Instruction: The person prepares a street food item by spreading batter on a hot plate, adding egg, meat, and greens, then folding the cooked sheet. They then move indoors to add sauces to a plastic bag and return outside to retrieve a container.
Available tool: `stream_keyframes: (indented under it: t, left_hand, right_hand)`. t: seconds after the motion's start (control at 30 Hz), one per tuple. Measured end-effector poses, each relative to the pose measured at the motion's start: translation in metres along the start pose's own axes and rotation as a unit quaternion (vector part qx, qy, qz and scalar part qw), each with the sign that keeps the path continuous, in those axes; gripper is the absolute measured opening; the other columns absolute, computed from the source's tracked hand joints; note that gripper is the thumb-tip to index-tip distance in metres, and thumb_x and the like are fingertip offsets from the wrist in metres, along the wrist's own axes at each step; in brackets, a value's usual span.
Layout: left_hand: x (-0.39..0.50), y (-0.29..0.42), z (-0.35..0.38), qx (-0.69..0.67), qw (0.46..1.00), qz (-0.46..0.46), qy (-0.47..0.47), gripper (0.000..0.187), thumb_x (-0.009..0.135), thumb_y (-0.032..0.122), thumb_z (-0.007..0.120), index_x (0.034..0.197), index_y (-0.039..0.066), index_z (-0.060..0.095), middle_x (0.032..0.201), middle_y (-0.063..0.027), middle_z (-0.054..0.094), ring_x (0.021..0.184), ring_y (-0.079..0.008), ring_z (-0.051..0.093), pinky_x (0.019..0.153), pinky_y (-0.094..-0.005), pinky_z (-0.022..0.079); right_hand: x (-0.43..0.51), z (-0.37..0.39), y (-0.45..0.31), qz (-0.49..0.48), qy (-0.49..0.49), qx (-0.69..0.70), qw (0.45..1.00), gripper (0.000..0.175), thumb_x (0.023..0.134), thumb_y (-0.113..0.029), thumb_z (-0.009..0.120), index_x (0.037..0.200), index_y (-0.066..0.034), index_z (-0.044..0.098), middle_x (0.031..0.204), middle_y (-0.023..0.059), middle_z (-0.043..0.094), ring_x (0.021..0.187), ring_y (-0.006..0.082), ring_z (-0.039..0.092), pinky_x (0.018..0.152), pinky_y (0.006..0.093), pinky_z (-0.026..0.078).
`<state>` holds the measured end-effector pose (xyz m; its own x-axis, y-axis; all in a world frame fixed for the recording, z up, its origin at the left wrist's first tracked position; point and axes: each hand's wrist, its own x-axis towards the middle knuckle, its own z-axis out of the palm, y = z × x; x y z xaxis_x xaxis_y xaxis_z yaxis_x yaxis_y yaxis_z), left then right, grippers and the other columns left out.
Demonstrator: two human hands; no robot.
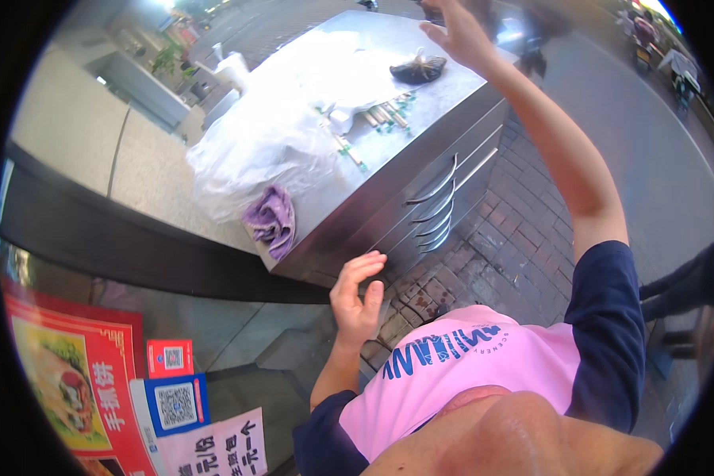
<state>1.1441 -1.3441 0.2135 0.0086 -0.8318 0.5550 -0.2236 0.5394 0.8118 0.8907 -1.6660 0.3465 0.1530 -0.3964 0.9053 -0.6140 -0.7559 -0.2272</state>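
My left hand (pixel 358 293) is raised in front of the cabinet's near end, thumb apart from the fingers, holding nothing. At the top edge of the view my right hand (pixel 452 37) reaches over the far end of the steel counter (pixel 387 160); its thumb is apart, its fingers are partly cut off, and no held object shows. Near it lies a tied plastic bag with dark contents (pixel 417 69). Several small light sticks with green ends (pixel 387 116) lie beside clear plastic sheeting (pixel 268 149). A crumpled purple cloth (pixel 272 222) rests at the near corner.
The cabinet has curved metal drawer handles (pixel 437 184) and stands on brick paving (pixel 500 238). A pale ledge (pixel 149 178) adjoins it at left. Posters with printed codes (pixel 175 404) are at lower left. Behind my right arm are parked two-wheelers (pixel 683 80) and someone's dark-clothed leg (pixel 690 282).
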Motion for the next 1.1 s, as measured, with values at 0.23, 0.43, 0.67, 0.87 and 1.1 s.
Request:
stream_keyframes:
  t: [0.23, 0.43, 0.67, 0.87, 1.1]
  left_hand:
    - [0.006, -0.033, 0.144, -0.208, 0.927, -0.156, -0.271, 0.016, 0.083, 0.001, 0.054, 0.097, -0.003, 0.061, 0.097, -0.0143, 0.063, 0.091, -0.0222, 0.061, 0.082, -0.0299, 0.045]
    - [-0.008, -0.013, 0.267, -0.213, 0.839, -0.115, -0.488, 0.015, 0.086, 0.001, 0.052, 0.097, -0.004, 0.06, 0.095, -0.0099, 0.063, 0.089, -0.0153, 0.059, 0.079, -0.0247, 0.045]
    - [-0.13, 0.081, 0.407, -0.202, 0.687, -0.054, -0.696, 0.015, 0.088, 0.005, 0.053, 0.1, -0.001, 0.06, 0.096, -0.0091, 0.063, 0.09, -0.0155, 0.059, 0.08, -0.0266, 0.046]
    - [-0.207, 0.189, 0.472, -0.245, 0.48, 0.237, -0.808, 0.024, 0.082, 0.005, 0.06, 0.105, 0.003, 0.058, 0.105, -0.015, 0.06, 0.093, -0.0292, 0.06, 0.08, -0.0332, 0.047]
    - [-0.198, 0.191, 0.501, -0.243, 0.411, 0.326, -0.816, 0.026, 0.08, 0.01, 0.061, 0.105, 0.004, 0.058, 0.102, -0.0157, 0.058, 0.092, -0.0341, 0.058, 0.077, -0.0383, 0.048]
  right_hand:
    - [-0.226, -0.17, -0.085, -0.048, -0.066, -0.11, 0.991, 0.029, 0.069, 0.003, 0.058, 0.096, -0.0048, 0.054, 0.101, 0.0124, 0.058, 0.098, 0.0273, 0.056, 0.082, 0.0375, 0.047]
    - [-0.407, -0.343, -0.149, 0.255, -0.121, -0.32, 0.905, 0.012, 0.071, -0.004, 0.061, 0.082, -0.0045, 0.056, 0.091, 0.0081, 0.06, 0.087, 0.0237, 0.059, 0.078, 0.034, 0.046]
    - [-0.514, -0.481, -0.276, 0.455, 0.118, -0.444, 0.763, 0.009, 0.079, -0.01, 0.059, 0.083, -0.004, 0.055, 0.084, 0.0086, 0.056, 0.08, 0.0281, 0.056, 0.069, 0.0372, 0.047]
    - [-0.569, -0.501, -0.339, 0.577, 0.144, -0.412, 0.69, 0.012, 0.079, -0.013, 0.06, 0.086, -0.0041, 0.056, 0.09, 0.0094, 0.056, 0.083, 0.0286, 0.057, 0.069, 0.0383, 0.048]
    - [-0.572, -0.489, -0.292, 0.572, 0.058, -0.364, 0.733, 0.016, 0.071, -0.01, 0.06, 0.087, -0.0082, 0.057, 0.088, 0.0074, 0.056, 0.083, 0.0275, 0.058, 0.07, 0.037, 0.049]
